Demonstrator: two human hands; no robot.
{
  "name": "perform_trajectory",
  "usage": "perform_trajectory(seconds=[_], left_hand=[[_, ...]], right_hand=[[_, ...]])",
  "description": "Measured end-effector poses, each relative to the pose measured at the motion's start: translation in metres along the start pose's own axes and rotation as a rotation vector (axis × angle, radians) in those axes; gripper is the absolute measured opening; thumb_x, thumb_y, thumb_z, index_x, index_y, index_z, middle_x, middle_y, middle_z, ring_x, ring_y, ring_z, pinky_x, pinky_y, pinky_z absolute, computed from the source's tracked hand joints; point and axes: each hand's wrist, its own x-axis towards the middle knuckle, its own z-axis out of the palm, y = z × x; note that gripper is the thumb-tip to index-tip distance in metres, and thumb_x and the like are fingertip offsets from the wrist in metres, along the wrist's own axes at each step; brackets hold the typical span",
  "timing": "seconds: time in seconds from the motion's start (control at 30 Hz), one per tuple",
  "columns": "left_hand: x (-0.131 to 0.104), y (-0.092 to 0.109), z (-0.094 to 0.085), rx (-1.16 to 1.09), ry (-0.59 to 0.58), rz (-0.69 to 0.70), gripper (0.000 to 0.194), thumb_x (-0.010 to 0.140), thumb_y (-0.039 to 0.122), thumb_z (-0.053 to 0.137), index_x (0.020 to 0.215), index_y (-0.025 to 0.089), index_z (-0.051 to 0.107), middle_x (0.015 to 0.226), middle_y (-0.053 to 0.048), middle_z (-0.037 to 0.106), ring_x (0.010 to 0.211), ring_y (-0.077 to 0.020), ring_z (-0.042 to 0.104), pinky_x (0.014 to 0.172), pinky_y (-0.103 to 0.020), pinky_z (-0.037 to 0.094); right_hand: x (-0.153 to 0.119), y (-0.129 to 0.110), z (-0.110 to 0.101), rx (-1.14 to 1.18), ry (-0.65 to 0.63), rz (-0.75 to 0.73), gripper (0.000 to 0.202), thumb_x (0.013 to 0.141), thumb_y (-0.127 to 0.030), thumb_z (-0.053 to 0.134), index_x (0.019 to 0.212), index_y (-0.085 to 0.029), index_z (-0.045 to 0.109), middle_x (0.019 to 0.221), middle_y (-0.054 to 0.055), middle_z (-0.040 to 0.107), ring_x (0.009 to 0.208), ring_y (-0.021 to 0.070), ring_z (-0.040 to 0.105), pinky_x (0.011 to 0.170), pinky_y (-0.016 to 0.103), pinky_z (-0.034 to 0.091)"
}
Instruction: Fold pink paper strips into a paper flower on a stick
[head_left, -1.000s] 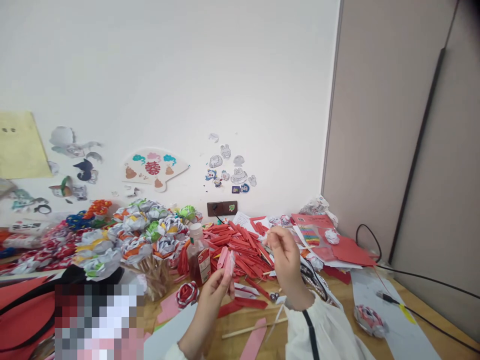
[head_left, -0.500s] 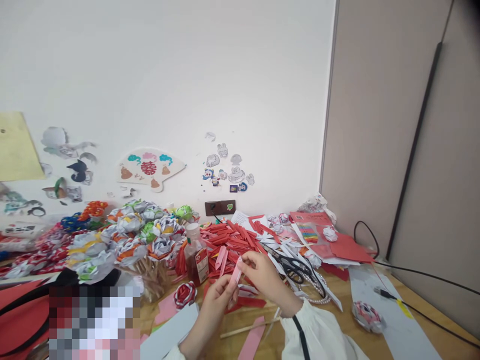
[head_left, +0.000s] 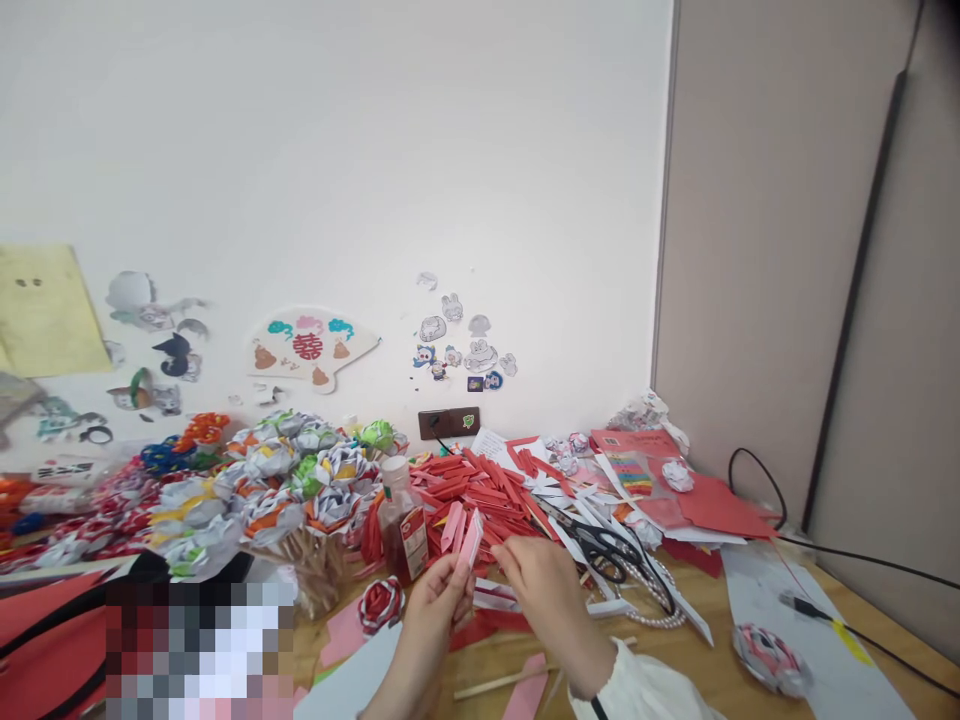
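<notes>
My left hand (head_left: 442,592) pinches a folded pink paper strip (head_left: 471,540), its pointed upper end sticking up past the fingertips. Just right of the strip, my right hand (head_left: 541,580) is held with loosely bent fingers, apart from the paper; nothing shows in it, though its thumb side is partly hidden. Behind both hands lies a heap of folded red paper strips (head_left: 480,480). A flat pink strip (head_left: 525,688) and a thin wooden stick (head_left: 495,684) lie on the table below. A red and white paper rose (head_left: 381,606) rests left of my left hand.
A glue bottle (head_left: 400,520) stands behind my left hand. Black scissors (head_left: 600,545) and a string of beads (head_left: 660,618) lie to the right. Paper flowers on sticks (head_left: 285,480) crowd the left. A pink and white paper flower (head_left: 771,658) and a cable (head_left: 817,610) are farther right.
My right hand has let go of the pink strip and moved a little right. My left hand keeps hold of it. The whole view has shifted slightly.
</notes>
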Motion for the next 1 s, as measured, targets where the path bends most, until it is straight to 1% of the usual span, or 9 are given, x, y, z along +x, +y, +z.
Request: perform_trajectory(seconds=[0.07,0.1,0.2,0.3,0.4,0.6,0.77,0.9,1.0], left_hand=[[0.000,0.003,-0.002,0.014,0.020,0.015,0.046,0.056,0.056,0.068,0.059,0.016,0.044,0.043,0.012,0.034,0.034,0.0000,0.018,0.036,-0.016,0.013],[-0.001,0.004,-0.002,0.022,0.030,0.019,0.046,0.056,0.056,0.067,0.058,0.016,0.045,0.043,0.012,0.033,0.034,-0.0002,0.018,0.036,-0.016,0.014],[0.000,0.006,-0.005,0.048,0.074,0.025,0.046,0.056,0.058,0.066,0.058,0.017,0.045,0.041,0.012,0.029,0.034,-0.0011,0.018,0.036,-0.016,0.014],[-0.001,0.006,-0.005,0.072,0.119,0.041,0.045,0.056,0.057,0.066,0.059,0.017,0.046,0.042,0.012,0.030,0.035,-0.0015,0.018,0.037,-0.016,0.014],[-0.003,0.006,-0.002,0.112,0.101,0.046,0.045,0.057,0.058,0.065,0.060,0.016,0.047,0.043,0.011,0.032,0.035,-0.0017,0.020,0.037,-0.017,0.016],[-0.007,0.006,0.003,0.242,0.070,0.119,0.045,0.059,0.059,0.062,0.063,0.015,0.051,0.048,0.009,0.038,0.039,-0.0040,0.029,0.040,-0.018,0.021],[-0.009,0.007,0.004,0.271,0.046,0.133,0.045,0.060,0.058,0.061,0.069,0.014,0.054,0.052,0.006,0.045,0.041,-0.0050,0.032,0.041,-0.019,0.023],[-0.010,0.008,0.006,0.256,0.045,0.121,0.044,0.063,0.057,0.060,0.066,0.014,0.054,0.051,0.006,0.044,0.042,-0.0048,0.031,0.041,-0.018,0.023],[-0.010,0.007,0.005,0.243,0.026,0.116,0.042,0.065,0.056,0.059,0.064,0.014,0.053,0.050,0.007,0.042,0.041,-0.0045,0.029,0.042,-0.018,0.022]], right_hand=[[-0.005,-0.001,0.003,-0.074,-0.057,-0.020,0.038,0.091,-0.030,0.037,0.065,-0.018,0.061,0.062,0.005,0.065,0.057,0.0158,0.057,0.050,0.026,0.023],[-0.008,-0.002,0.005,-0.091,-0.064,-0.013,0.038,0.091,-0.030,0.037,0.064,-0.018,0.061,0.062,0.005,0.065,0.055,0.0156,0.057,0.049,0.026,0.021],[-0.013,-0.004,0.009,-0.091,-0.009,0.035,0.037,0.091,-0.028,0.036,0.064,-0.018,0.060,0.061,0.005,0.064,0.054,0.0151,0.056,0.050,0.026,0.020],[-0.017,-0.008,0.013,-0.031,0.049,-0.012,0.033,0.090,-0.024,0.037,0.065,-0.018,0.057,0.063,0.004,0.063,0.059,0.0148,0.056,0.052,0.025,0.022],[-0.018,-0.011,0.017,0.032,0.036,-0.076,0.028,0.088,-0.022,0.040,0.067,-0.019,0.057,0.064,0.003,0.063,0.058,0.0141,0.055,0.052,0.025,0.022],[-0.016,-0.011,0.018,0.122,-0.060,-0.005,0.033,0.089,-0.026,0.040,0.063,-0.019,0.061,0.061,0.002,0.065,0.054,0.0135,0.055,0.048,0.025,0.020],[-0.016,-0.013,0.013,0.199,-0.093,-0.008,0.034,0.088,-0.025,0.040,0.063,-0.019,0.062,0.061,0.002,0.066,0.053,0.0128,0.055,0.047,0.024,0.021],[-0.016,-0.015,0.012,0.273,-0.106,0.024,0.034,0.087,-0.025,0.040,0.062,-0.019,0.063,0.057,0.001,0.063,0.050,0.0122,0.051,0.047,0.023,0.021],[-0.016,-0.014,0.016,0.337,-0.110,0.053,0.034,0.085,-0.025,0.041,0.060,-0.018,0.061,0.054,0.000,0.060,0.048,0.0115,0.047,0.046,0.022,0.022]])
